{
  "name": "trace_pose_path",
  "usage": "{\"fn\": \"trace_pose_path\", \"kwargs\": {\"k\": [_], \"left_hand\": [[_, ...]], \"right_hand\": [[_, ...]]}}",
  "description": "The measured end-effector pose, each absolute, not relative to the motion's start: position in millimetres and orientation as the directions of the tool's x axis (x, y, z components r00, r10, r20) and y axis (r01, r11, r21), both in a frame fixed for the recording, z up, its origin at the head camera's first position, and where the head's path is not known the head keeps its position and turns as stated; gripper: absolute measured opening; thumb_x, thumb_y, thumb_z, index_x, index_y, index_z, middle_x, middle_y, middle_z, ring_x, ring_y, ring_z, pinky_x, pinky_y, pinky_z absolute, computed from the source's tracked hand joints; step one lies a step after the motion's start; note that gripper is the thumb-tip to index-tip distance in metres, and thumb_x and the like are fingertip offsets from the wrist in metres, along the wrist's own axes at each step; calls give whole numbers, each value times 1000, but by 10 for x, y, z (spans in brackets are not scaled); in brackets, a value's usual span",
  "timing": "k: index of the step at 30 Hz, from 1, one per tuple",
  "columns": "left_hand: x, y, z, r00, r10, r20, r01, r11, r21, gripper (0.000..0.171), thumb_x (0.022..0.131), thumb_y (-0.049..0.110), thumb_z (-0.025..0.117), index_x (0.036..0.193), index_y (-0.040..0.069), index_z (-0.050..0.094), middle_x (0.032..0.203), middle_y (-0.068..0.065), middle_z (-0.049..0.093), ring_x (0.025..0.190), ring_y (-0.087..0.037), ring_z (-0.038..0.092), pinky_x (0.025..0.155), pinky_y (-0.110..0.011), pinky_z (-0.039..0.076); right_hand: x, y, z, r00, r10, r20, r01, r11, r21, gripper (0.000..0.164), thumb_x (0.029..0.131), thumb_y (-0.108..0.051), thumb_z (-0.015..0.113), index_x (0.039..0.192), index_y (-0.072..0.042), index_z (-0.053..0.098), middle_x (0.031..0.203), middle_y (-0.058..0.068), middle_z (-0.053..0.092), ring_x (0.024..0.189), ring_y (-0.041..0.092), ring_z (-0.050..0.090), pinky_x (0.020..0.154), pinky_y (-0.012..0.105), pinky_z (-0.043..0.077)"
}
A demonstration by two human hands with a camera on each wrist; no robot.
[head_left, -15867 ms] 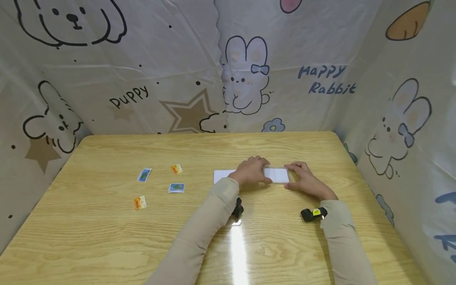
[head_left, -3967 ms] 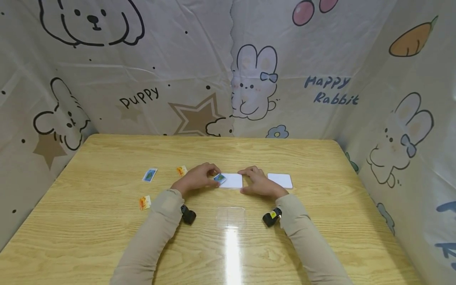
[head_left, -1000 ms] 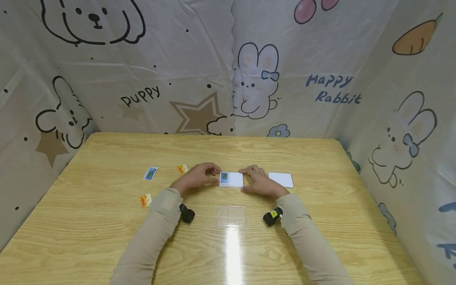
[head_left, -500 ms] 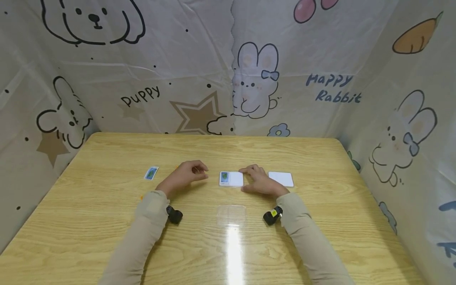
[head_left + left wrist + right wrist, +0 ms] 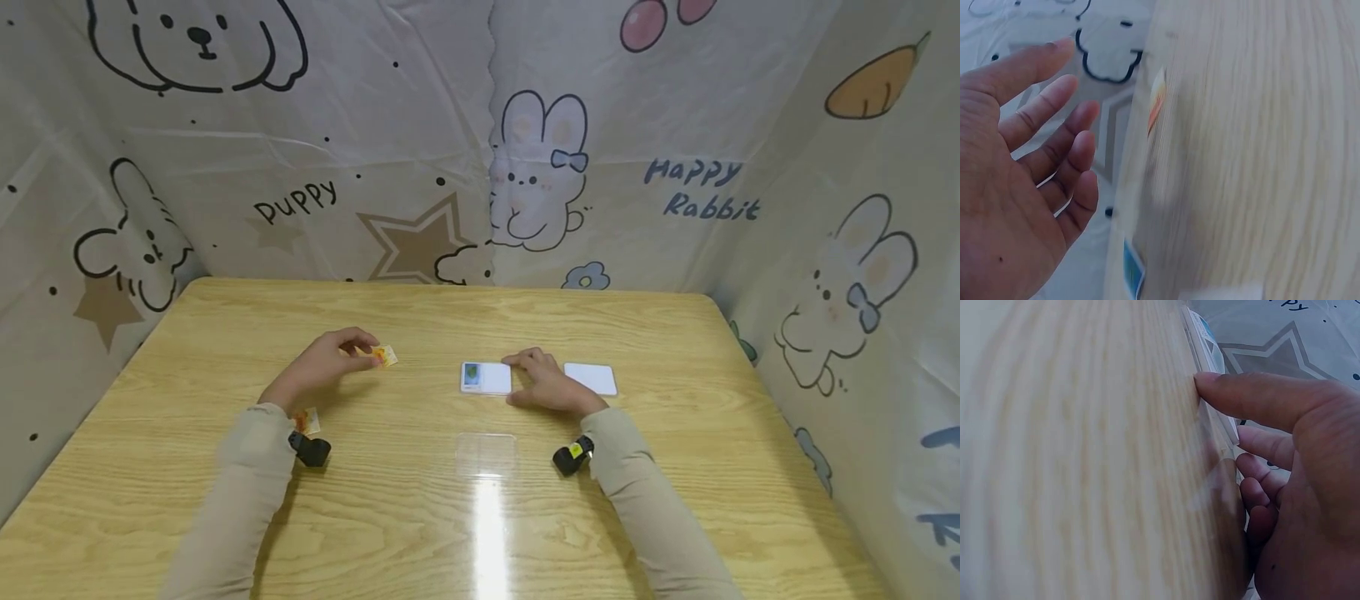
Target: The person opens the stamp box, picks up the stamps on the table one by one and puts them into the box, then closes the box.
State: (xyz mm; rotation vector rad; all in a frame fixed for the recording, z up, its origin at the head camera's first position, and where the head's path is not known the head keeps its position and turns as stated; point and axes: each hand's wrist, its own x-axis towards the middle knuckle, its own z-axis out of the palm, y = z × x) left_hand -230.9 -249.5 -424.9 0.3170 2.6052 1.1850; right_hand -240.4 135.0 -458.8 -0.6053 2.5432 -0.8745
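Observation:
My left hand (image 5: 326, 362) reaches to a small orange-and-yellow paper picture (image 5: 386, 356), its fingertips at the left edge. In the left wrist view its fingers are loosely bent and spread, apart from the orange picture (image 5: 1157, 103). My right hand (image 5: 547, 382) holds the right end of a flat white card (image 5: 497, 378) between thumb and index finger. In the right wrist view the thumb (image 5: 1241, 394) lies along the near edge of the card. A small blue-and-green picture (image 5: 472, 375) lies on the card's left end.
A second white card (image 5: 592, 378) lies behind my right hand. A clear plastic tray or lid (image 5: 486, 455) is nearer me. Another orange picture (image 5: 307, 421) is partly hidden by the left wrist. A blue picture (image 5: 1133, 270) shows in the left wrist view. Printed cloth (image 5: 405, 142) surrounds the table.
A blue picture moved from the table onto the white card, and my left hand let it go. That hand then moved left to the orange picture. The right hand stayed at the card.

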Motion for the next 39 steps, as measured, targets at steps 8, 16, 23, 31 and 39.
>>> {"fn": "trace_pose_path", "kwargs": {"k": [8,16,23,31,39], "left_hand": [[-2228,-2856,-4203,-958,247,-144,62,672,738,51,94,38,62,134,7,52,133,-17,51,115,-32,45,84,-42,45],[-2187,-3130,-4258,-952,235,-196,9,660,751,59,92,34,65,139,4,45,142,-24,40,127,-42,36,96,-58,38],[-2219,-3239,-4339,-939,268,-216,23,675,737,66,88,33,70,140,2,44,141,-29,41,125,-45,42,101,-59,37],[-2254,-3281,-4370,-927,291,-238,30,690,723,70,88,31,70,143,-1,39,144,-30,40,128,-48,39,105,-60,33],[-2286,-3321,-4402,-903,340,-262,47,685,727,72,89,29,69,146,-1,35,144,-33,34,129,-52,36,105,-63,32]], "right_hand": [[-2391,1342,-4589,-842,-498,-207,-267,719,-642,64,87,-30,70,144,-19,43,145,15,35,131,34,32,108,55,29],[-2399,1366,-4595,-847,-487,-215,-258,729,-634,64,87,-31,70,144,-20,43,145,15,34,131,34,31,108,56,29],[-2395,1377,-4588,-847,-485,-216,-258,732,-630,65,86,-31,70,145,-19,43,146,16,34,132,35,31,109,56,28],[-2390,1368,-4562,-844,-492,-213,-263,726,-635,65,87,-31,70,145,-18,43,146,16,33,133,35,30,109,57,27],[-2399,1352,-4585,-844,-490,-219,-257,727,-637,65,86,-31,70,145,-20,43,146,15,34,134,34,30,110,56,27]]}}
